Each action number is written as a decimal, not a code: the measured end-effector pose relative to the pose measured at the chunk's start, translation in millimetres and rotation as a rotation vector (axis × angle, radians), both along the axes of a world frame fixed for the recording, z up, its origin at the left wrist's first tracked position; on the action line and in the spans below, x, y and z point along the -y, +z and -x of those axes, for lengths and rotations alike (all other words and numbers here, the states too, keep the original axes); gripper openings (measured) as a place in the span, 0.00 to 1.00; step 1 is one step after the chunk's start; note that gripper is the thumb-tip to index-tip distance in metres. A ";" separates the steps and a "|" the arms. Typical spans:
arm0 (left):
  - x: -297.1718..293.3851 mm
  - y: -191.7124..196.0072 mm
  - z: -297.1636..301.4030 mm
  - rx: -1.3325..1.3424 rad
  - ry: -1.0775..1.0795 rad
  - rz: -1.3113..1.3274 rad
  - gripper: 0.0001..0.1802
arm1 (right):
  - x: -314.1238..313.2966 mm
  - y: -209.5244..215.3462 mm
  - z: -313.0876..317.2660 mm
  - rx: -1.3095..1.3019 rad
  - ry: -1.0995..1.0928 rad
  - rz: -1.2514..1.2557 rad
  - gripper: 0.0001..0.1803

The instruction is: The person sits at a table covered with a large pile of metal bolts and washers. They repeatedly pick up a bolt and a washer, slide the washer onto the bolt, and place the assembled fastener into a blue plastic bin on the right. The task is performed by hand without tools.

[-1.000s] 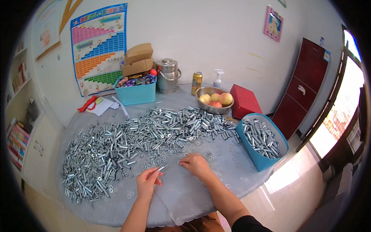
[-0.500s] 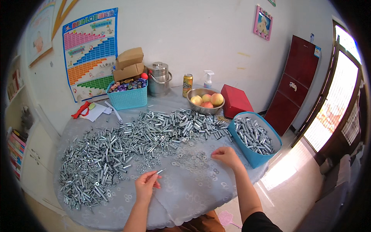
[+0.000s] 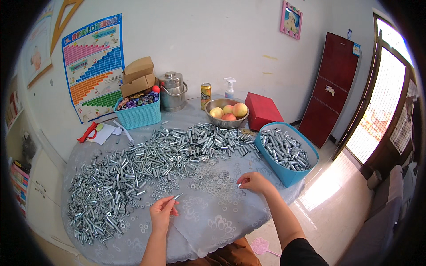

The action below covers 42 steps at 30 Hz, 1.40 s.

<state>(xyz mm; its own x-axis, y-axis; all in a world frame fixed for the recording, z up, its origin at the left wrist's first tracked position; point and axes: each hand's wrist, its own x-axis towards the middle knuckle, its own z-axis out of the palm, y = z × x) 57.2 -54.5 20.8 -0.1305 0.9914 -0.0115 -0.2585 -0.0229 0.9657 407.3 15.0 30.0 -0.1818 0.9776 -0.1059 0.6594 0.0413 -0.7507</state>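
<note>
In my left hand (image 3: 162,213), near the front of the table, a slim metal bolt (image 3: 178,196) is pinched between thumb and fingers, its end pointing up and to the right. My right hand (image 3: 254,182) is lowered at the right edge of a spread of small flat washers (image 3: 213,184), its fingers pressed together. A small pale bit shows at those fingertips, too small to name. Behind and left of both hands lies a wide heap of silvery metal sleeves and bolts (image 3: 120,177). More metal sleeves (image 3: 284,148) fill a blue bin (image 3: 290,178) beyond my right hand.
Along the back stand a turquoise basket (image 3: 140,116) of small packets, a steel pot (image 3: 173,95), a yellow can (image 3: 205,95), a spray bottle (image 3: 229,89), a steel bowl (image 3: 226,122) of fruit and a red box (image 3: 264,111). Grey cloth (image 3: 199,235) covers the table.
The whole view has shifted a little. My right hand has come slightly nearer to me at the washers' edge. My left hand still holds the bolt, almost in place.
</note>
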 end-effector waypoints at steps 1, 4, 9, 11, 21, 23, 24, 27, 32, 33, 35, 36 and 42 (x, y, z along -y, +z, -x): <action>0.4 0.9 -0.4 -0.006 -0.002 0.000 0.08 | -1.1 -1.0 -0.7 0.018 0.006 -0.004 0.13; 1.5 2.5 -2.8 -0.013 -0.009 -0.002 0.08 | -3.8 2.3 -0.8 0.083 0.013 -0.015 0.11; 2.5 2.2 -3.6 -0.013 -0.019 -0.004 0.08 | 0.0 17.7 11.0 0.209 -0.008 -0.021 0.11; 3.4 3.4 -4.2 -0.017 -0.021 0.013 0.08 | 1.5 22.1 20.1 0.149 -0.053 -0.063 0.10; 3.5 5.8 -1.2 0.065 -0.044 0.059 0.10 | -5.4 21.9 145.6 -0.635 0.140 0.081 0.07; 3.4 5.6 -1.3 0.069 -0.046 0.058 0.10 | -2.3 14.3 161.0 -0.654 0.120 0.105 0.08; 3.2 5.4 -1.5 0.072 -0.047 0.059 0.10 | -0.5 10.4 166.1 -0.664 0.109 0.118 0.08; 1.4 1.6 -3.9 0.092 -0.075 0.041 0.10 | 3.2 6.2 169.3 -0.727 0.094 0.127 0.08; 0.8 -0.5 -6.7 0.118 -0.073 0.028 0.10 | 7.3 5.8 165.9 -0.797 0.093 0.149 0.08; 0.4 -1.6 -7.0 0.125 -0.072 0.021 0.10 | 7.7 5.6 165.5 -0.797 0.095 0.146 0.08; -0.1 -1.8 -6.9 0.136 -0.056 0.027 0.10 | 9.4 5.8 164.9 -0.801 0.100 0.141 0.07; -0.1 -1.6 -7.0 0.140 -0.049 0.031 0.10 | 10.8 6.6 164.8 -0.804 0.102 0.140 0.07; -0.6 -0.2 -8.6 0.123 -0.028 0.048 0.10 | 11.0 -6.2 167.2 -0.892 0.166 0.087 0.05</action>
